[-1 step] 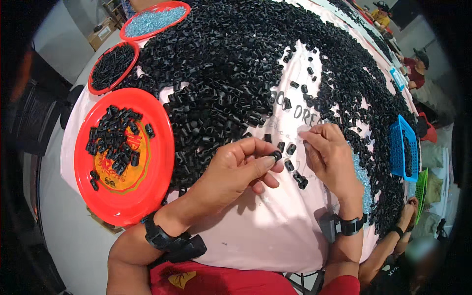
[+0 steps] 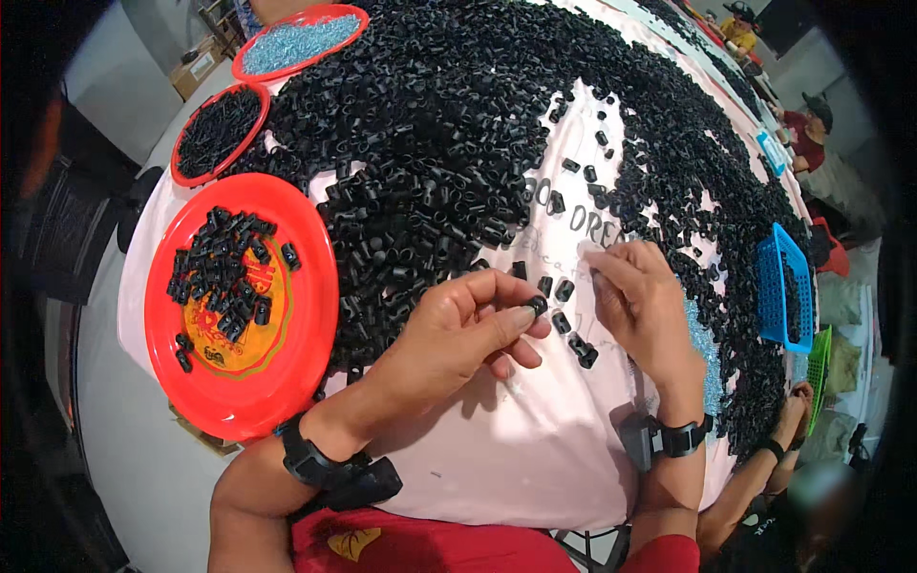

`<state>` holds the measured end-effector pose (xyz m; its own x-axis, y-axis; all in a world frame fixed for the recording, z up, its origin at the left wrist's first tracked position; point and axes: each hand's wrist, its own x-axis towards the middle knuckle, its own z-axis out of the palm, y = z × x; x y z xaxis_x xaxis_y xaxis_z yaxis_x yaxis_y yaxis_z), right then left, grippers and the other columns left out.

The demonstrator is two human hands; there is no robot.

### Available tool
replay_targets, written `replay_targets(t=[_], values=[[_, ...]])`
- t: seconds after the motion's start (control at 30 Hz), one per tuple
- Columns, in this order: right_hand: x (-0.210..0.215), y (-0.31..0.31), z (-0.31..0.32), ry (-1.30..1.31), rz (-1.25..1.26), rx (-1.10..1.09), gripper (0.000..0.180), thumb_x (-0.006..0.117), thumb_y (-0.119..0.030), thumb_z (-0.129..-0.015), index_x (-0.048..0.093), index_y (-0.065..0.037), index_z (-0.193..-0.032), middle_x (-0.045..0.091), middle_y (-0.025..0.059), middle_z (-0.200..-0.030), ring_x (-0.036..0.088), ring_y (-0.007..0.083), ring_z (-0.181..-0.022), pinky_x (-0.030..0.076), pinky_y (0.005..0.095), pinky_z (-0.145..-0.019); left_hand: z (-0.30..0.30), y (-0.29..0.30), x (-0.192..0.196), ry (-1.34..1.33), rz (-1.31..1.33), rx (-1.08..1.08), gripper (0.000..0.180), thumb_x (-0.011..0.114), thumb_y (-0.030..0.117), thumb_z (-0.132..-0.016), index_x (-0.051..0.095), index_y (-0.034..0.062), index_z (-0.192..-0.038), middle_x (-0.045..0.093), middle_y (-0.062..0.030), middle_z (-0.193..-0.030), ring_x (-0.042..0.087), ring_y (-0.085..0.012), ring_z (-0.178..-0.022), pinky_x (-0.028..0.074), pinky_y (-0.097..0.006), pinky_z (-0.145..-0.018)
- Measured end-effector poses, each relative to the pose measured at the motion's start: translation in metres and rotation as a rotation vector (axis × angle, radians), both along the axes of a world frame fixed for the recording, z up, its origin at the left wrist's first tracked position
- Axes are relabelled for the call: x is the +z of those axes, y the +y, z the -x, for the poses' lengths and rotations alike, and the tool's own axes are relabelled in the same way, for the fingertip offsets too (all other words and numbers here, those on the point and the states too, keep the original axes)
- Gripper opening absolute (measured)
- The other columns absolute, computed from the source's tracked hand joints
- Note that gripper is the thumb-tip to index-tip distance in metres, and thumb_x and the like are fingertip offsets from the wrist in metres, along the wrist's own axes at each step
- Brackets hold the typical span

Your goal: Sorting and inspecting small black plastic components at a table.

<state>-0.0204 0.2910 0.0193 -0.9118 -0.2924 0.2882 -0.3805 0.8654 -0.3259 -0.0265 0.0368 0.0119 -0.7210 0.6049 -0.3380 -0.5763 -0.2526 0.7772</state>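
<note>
My left hand (image 2: 458,325) pinches a small black plastic fitting (image 2: 539,305), short and tube-like, between thumb and forefinger above the pale cloth. To its right, my right hand (image 2: 650,310) hangs over the cloth with thumb and forefinger drawn together. Whatever may be between those fingertips is too small and blurred to make out. Several loose black fittings (image 2: 565,289) lie on the cloth between the two hands. Just beyond my left hand spreads a large heap of the same fittings (image 2: 420,205).
At the left, a red oval tray (image 2: 315,315) holds some black pieces. Behind it stand a red dish of thin black parts (image 2: 218,132) and a red dish of clear bluish bits (image 2: 301,43). A blue basket (image 2: 772,286) sits at the right, near another person's hands (image 2: 791,415).
</note>
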Motion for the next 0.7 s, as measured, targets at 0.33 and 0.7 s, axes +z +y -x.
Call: replay_targets(t=[0.33,0.7], values=[[-0.008,0.007,0.001,0.055,-0.017,-0.027,0.018,0.072,-0.003,-0.086,0.073,-0.004,-0.103,0.065,0.0122,-0.091,0.063,0.0329,-0.086,0.053,0.0419,-0.074,-0.002,0.001,0.001,0.032,0.019,-0.029,0.025,0.061,0.015,-0.104,0.059,0.0003,-0.124,0.071,-0.0100,-0.109,0.067,-0.0087,-0.081,0.053,-0.020,-0.067],[0.024,-0.027,-0.016,-0.153,0.382,0.119,0.022,0.068,0.001,-0.087,0.074,-0.002,-0.108,0.071,0.0108,-0.089,0.064,0.0194,-0.075,0.047,0.0301,-0.056,-0.001,-0.001,-0.006,0.083,0.006,-0.042,0.027,0.061,0.017,-0.105,0.060,0.0011,-0.127,0.071,-0.0079,-0.107,0.066,-0.0070,-0.080,0.052,-0.019,-0.066]])
